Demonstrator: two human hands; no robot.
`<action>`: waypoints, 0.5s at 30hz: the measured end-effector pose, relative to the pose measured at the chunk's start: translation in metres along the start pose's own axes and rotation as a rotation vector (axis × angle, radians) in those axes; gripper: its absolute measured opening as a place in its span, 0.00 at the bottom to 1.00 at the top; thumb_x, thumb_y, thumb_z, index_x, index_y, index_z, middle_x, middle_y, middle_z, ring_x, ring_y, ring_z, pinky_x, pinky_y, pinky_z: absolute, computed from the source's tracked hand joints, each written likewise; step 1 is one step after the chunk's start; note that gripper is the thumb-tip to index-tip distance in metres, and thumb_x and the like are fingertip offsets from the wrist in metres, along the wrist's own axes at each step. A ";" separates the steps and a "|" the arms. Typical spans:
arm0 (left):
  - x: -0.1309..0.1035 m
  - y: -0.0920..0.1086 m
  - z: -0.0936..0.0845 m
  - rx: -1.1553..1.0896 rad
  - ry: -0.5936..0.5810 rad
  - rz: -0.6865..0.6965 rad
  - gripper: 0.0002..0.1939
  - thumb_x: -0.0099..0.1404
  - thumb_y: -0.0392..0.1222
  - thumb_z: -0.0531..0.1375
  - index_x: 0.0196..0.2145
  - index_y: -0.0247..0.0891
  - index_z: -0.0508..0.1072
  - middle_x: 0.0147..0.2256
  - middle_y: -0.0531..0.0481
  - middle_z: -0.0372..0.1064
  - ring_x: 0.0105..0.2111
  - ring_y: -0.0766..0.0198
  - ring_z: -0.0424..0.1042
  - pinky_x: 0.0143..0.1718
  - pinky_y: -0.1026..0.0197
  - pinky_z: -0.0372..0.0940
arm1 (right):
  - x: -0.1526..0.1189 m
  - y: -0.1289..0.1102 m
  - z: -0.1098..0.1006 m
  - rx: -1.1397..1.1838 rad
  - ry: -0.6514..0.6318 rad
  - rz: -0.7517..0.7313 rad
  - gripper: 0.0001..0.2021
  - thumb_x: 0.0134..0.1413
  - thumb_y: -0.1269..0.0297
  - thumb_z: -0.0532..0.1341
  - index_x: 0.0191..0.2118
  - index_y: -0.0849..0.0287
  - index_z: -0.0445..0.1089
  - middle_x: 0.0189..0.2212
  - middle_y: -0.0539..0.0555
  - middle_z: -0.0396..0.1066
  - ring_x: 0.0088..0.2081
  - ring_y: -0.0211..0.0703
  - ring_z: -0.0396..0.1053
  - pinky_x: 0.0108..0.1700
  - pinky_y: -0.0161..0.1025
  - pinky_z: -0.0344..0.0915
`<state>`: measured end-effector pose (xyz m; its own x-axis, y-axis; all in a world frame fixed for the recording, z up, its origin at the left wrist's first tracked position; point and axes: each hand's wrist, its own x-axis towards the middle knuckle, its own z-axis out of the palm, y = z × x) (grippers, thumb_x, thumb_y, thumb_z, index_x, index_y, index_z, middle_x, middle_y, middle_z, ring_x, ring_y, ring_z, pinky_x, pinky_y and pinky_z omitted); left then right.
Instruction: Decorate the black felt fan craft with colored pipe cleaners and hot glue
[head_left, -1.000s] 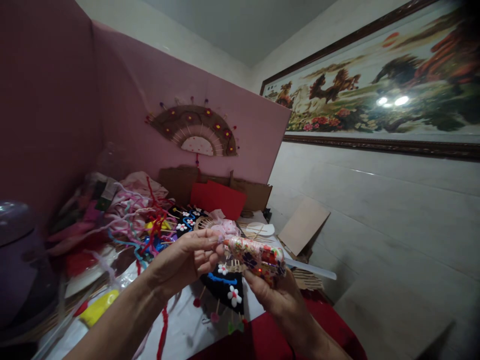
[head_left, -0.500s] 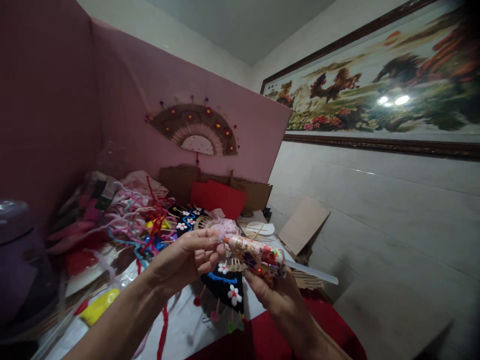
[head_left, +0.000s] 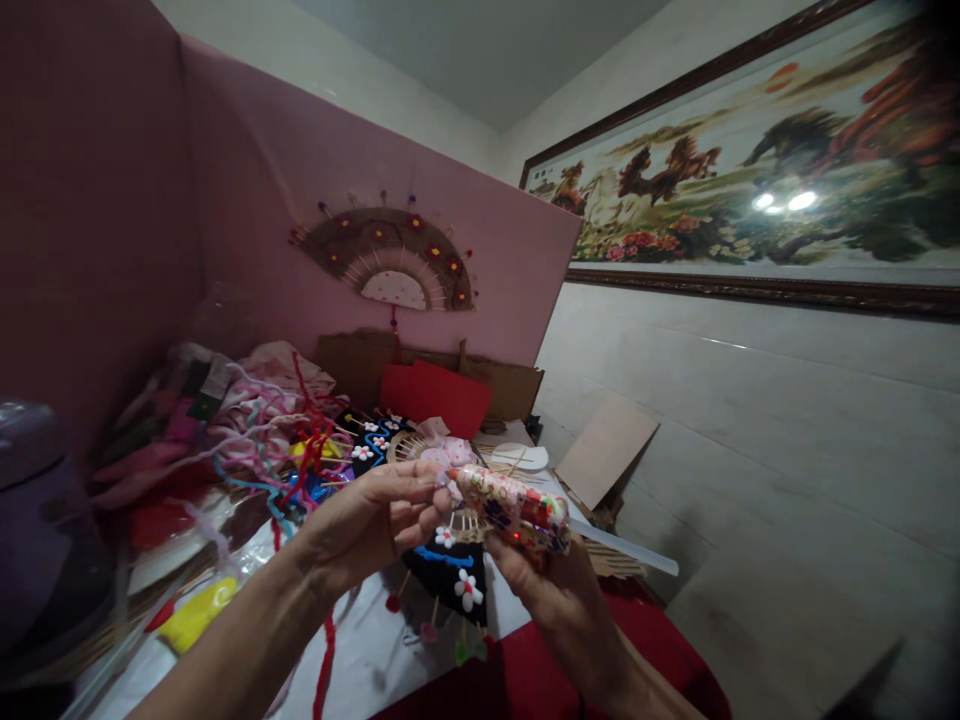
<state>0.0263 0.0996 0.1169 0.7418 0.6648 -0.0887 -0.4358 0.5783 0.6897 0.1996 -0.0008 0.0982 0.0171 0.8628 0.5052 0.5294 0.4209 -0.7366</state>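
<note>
My right hand [head_left: 551,595] is wrapped round the handle of a flower-patterned hot glue gun [head_left: 517,508]. A translucent glue stick [head_left: 630,548] sticks out of its back end, and a small red light glows on its side. The gun's orange nozzle points left at my left hand [head_left: 401,505]. There, thumb and fingertips pinch a small pale pinkish-lilac piece [head_left: 444,480] against or very near the nozzle tip; its exact shape is unclear. Below both hands lies a black fan [head_left: 442,580] with white flowers, a blue wavy line and pompom-tipped sticks, partly hidden by my hands.
Tangled pipe cleaners [head_left: 307,440] and pink cloth pile up at the left, beside a purple appliance [head_left: 45,540]. Red card [head_left: 435,395] and brown cardboard [head_left: 356,362] stand behind. A finished brown fan [head_left: 390,250] hangs on the pink panel. Loose cardboard [head_left: 607,450] leans at the right.
Almost nothing differs. Both hands, the glue gun and the small piece hold nearly the same place, with only a slight shift of the view.
</note>
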 end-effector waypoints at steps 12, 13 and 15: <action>-0.002 0.003 0.000 -0.062 0.023 -0.003 0.08 0.57 0.21 0.57 0.33 0.25 0.74 0.27 0.42 0.74 0.24 0.68 0.75 0.26 0.73 0.70 | 0.001 0.000 0.001 0.014 0.001 0.018 0.12 0.60 0.58 0.55 0.41 0.55 0.74 0.27 0.50 0.74 0.33 0.45 0.72 0.39 0.40 0.71; -0.002 0.003 0.000 -0.065 0.035 0.000 0.08 0.57 0.21 0.57 0.33 0.25 0.74 0.26 0.42 0.74 0.24 0.68 0.75 0.26 0.73 0.70 | 0.001 0.000 0.001 0.013 0.005 0.011 0.12 0.60 0.58 0.56 0.41 0.55 0.74 0.27 0.50 0.75 0.33 0.45 0.73 0.40 0.40 0.71; -0.002 0.004 -0.001 -0.062 0.045 -0.001 0.08 0.57 0.21 0.57 0.32 0.26 0.74 0.25 0.43 0.74 0.23 0.69 0.74 0.25 0.72 0.70 | 0.001 0.000 0.002 0.006 0.013 0.003 0.12 0.59 0.58 0.56 0.42 0.55 0.73 0.29 0.50 0.75 0.35 0.45 0.73 0.43 0.41 0.70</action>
<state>0.0230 0.1006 0.1192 0.7192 0.6839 -0.1225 -0.4670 0.6063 0.6437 0.1981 0.0005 0.0983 0.0300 0.8604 0.5087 0.5238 0.4199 -0.7411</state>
